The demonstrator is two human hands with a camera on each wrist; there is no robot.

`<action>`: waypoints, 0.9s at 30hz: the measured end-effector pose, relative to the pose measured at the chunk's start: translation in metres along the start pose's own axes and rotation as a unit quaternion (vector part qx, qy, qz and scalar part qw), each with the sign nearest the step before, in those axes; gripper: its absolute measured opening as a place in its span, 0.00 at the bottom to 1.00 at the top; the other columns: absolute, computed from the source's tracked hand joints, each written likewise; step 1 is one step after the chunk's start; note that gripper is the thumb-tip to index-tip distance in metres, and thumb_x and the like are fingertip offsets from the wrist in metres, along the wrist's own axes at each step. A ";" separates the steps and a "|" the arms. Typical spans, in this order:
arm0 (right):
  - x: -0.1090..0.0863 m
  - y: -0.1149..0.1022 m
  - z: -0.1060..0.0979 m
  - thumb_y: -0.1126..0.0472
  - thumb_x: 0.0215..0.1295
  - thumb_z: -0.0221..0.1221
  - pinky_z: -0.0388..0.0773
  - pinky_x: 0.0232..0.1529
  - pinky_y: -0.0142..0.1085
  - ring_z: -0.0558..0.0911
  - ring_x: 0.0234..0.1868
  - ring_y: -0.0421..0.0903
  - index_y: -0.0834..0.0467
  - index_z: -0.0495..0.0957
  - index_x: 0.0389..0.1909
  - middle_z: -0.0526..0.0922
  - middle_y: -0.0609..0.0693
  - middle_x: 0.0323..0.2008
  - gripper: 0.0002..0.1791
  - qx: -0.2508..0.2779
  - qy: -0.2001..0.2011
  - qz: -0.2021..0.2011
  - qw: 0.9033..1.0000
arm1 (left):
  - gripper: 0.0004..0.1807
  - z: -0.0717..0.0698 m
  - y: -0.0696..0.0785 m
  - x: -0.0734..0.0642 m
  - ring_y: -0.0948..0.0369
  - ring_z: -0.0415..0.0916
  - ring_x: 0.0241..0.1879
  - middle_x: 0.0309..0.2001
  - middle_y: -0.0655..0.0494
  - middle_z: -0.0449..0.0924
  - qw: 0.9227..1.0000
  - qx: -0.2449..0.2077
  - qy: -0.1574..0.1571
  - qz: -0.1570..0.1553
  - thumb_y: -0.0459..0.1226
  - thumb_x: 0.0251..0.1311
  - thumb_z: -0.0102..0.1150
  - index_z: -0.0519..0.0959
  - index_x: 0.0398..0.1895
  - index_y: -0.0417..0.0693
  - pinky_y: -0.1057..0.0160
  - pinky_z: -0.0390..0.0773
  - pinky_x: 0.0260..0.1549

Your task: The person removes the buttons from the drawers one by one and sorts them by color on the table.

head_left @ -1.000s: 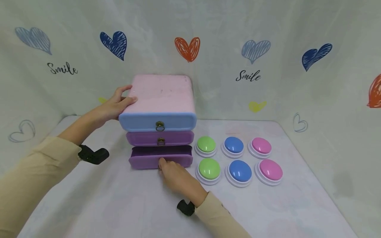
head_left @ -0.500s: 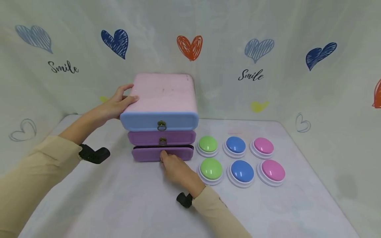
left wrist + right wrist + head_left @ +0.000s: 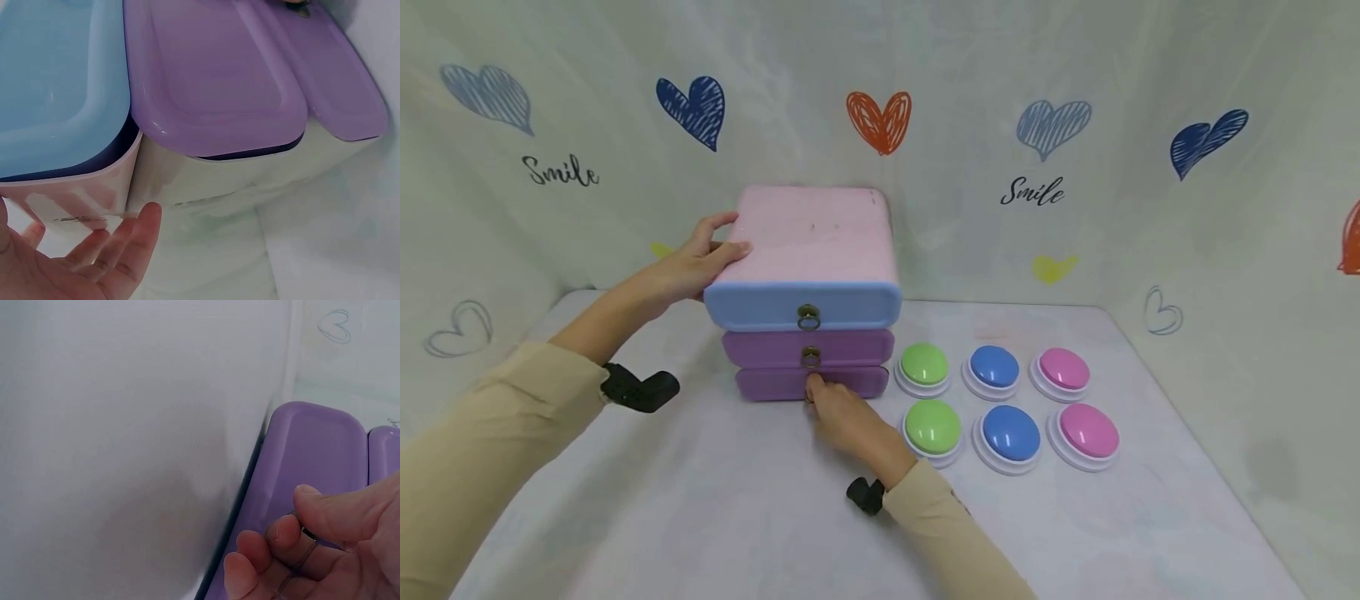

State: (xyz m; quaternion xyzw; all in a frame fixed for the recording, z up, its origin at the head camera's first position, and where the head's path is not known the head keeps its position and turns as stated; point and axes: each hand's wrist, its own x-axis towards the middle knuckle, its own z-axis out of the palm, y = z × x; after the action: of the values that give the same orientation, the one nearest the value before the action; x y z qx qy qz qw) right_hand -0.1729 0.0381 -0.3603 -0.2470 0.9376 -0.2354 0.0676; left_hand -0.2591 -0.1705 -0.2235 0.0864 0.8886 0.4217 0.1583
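Note:
A small drawer cabinet with a pink top (image 3: pixel 816 237) stands against the backdrop. Its blue top drawer (image 3: pixel 741 307) sits over a purple middle drawer (image 3: pixel 760 350) and a purple bottom drawer (image 3: pixel 767 385). My left hand (image 3: pixel 694 262) rests against the cabinet's left side, thumb on the top edge; its fairly straight fingers (image 3: pixel 134 244) touch the side wall in the left wrist view. My right hand (image 3: pixel 853 429) pinches the bottom drawer's ring handle (image 3: pixel 308 533) between thumb and finger, mostly hiding it. The bottom drawer's front is flush against the cabinet body.
Right of the cabinet, several round push buttons stand in two rows: green (image 3: pixel 932 427), blue (image 3: pixel 1011 433) and pink (image 3: pixel 1090 430). The near green one is close beside my right wrist. A heart-printed cloth (image 3: pixel 955 225) hangs behind the white table (image 3: pixel 700 500).
My right hand has pushed the bottom drawer inward by its handle, from partly out to flush. My left hand has stayed on the cabinet's side.

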 end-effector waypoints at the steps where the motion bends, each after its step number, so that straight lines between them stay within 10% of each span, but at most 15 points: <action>1: 0.001 0.000 0.000 0.65 0.67 0.51 0.71 0.31 0.30 0.74 0.30 0.41 0.58 0.67 0.37 0.74 0.48 0.27 0.02 -0.001 -0.001 0.002 1.000 | 0.42 0.000 0.000 0.000 0.41 0.66 0.54 0.69 0.32 0.45 1.000 0.001 0.000 -0.001 0.59 0.65 0.35 0.25 0.72 0.63 0.58 0.76 0.37; 19: -0.001 0.012 0.000 0.67 0.67 0.50 0.70 0.31 0.29 0.71 0.29 0.40 0.58 0.67 0.36 0.73 0.47 0.27 0.02 -0.008 0.010 -0.023 1.000 | 0.43 0.006 0.000 0.001 0.41 0.61 0.60 0.71 0.35 0.41 0.999 -0.033 -0.009 0.007 0.61 0.64 0.36 0.25 0.72 0.67 0.46 0.70 0.50; 27: -0.006 0.016 0.000 0.64 0.67 0.51 0.74 0.47 0.32 0.78 0.45 0.44 0.62 0.73 0.47 0.80 0.52 0.41 0.11 -0.035 0.001 -0.038 0.999 | 0.40 0.013 -0.011 -0.009 0.44 0.57 0.65 0.73 0.42 0.41 0.995 -0.094 0.011 0.036 0.60 0.65 0.35 0.31 0.73 0.65 0.42 0.59 0.59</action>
State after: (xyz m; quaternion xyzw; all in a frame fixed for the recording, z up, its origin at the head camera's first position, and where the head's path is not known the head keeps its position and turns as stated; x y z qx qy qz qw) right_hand -0.1745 0.0537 -0.3684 -0.2842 0.9353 -0.2052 0.0492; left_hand -0.2461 -0.1705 -0.2380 0.0981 0.8431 0.5096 0.1408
